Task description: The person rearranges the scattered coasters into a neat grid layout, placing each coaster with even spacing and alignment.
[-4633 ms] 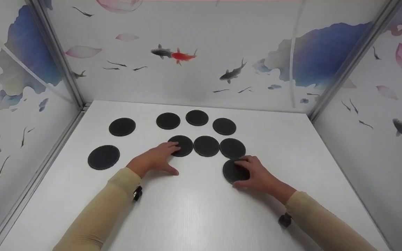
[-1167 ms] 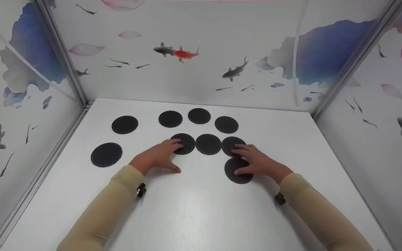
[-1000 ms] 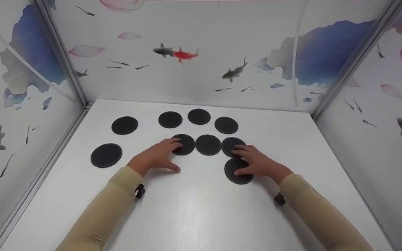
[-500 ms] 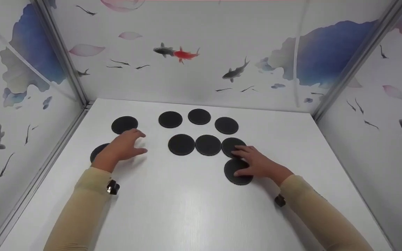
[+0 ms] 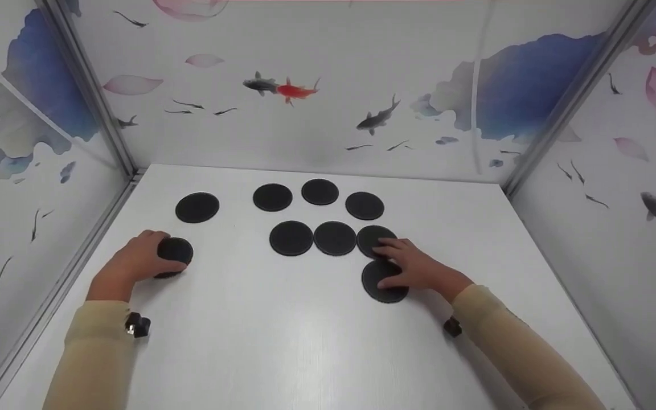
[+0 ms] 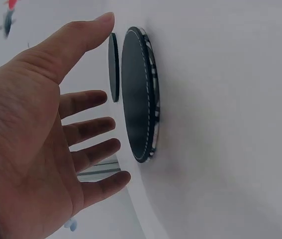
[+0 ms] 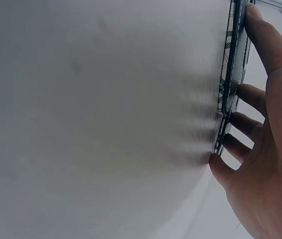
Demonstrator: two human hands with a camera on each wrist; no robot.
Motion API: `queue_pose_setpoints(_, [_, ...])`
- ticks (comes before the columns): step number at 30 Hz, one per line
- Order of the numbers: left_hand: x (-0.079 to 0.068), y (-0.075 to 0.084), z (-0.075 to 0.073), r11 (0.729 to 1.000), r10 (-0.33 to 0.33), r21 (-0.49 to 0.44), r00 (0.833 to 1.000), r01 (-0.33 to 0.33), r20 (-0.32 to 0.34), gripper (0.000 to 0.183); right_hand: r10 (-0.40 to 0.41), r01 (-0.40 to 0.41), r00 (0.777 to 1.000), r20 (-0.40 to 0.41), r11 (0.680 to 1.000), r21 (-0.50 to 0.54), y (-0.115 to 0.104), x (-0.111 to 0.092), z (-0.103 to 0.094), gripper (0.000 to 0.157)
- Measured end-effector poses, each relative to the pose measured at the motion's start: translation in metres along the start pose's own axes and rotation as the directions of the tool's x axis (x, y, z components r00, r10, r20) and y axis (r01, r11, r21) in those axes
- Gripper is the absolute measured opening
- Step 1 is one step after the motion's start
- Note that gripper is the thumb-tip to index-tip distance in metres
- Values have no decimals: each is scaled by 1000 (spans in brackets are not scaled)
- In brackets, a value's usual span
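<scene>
Black round coasters with pale edge stitching lie flat on the white table. In the head view my left hand [image 5: 134, 262] is at the front left coaster [image 5: 177, 256], thumb and fingers spread over its left part. From the left wrist, the fingers look extended and spread beside that coaster [image 6: 138, 94]; contact cannot be made out. My right hand [image 5: 422, 270] rests with extended fingers on the right coaster [image 5: 368, 242] of a touching row, its thumb on the coaster [image 5: 373, 279] just in front. In the right wrist view, those fingers [image 7: 250, 97] lie along the coasters' edges.
Left of the right-hand coaster, the row continues with a middle coaster [image 5: 335, 238] and a left coaster [image 5: 291, 238]. Behind are three spaced coasters, one being the central coaster [image 5: 320, 192]. Another coaster [image 5: 197, 207] lies back left. Fish-printed walls [image 5: 316, 136] enclose the table.
My left hand has left the row's left coaster and moved left to the front left coaster. Earlier, my right hand shifted from gripping the front coaster to resting across two; since then it stays.
</scene>
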State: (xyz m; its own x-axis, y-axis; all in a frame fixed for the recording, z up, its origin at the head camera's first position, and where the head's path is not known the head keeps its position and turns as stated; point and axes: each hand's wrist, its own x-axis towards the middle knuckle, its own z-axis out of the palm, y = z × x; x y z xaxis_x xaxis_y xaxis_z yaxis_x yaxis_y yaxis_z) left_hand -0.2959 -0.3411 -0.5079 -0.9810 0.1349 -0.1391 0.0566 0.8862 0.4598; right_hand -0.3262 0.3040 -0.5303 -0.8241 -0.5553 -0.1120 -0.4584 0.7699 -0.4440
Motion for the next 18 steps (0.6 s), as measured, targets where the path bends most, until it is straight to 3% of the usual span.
queue_pose_setpoints(6, [-7, -3, 0, 1000, -22, 14, 999, 22, 32, 109, -4, 4, 1000, -6, 1000, 4, 1, 0, 1, 95])
queue_pose_setpoints(18, [-7, -6, 5, 1000, -11, 10, 1000, 11, 11, 104, -7, 7, 1000, -8, 1000, 11, 2, -1, 3, 96])
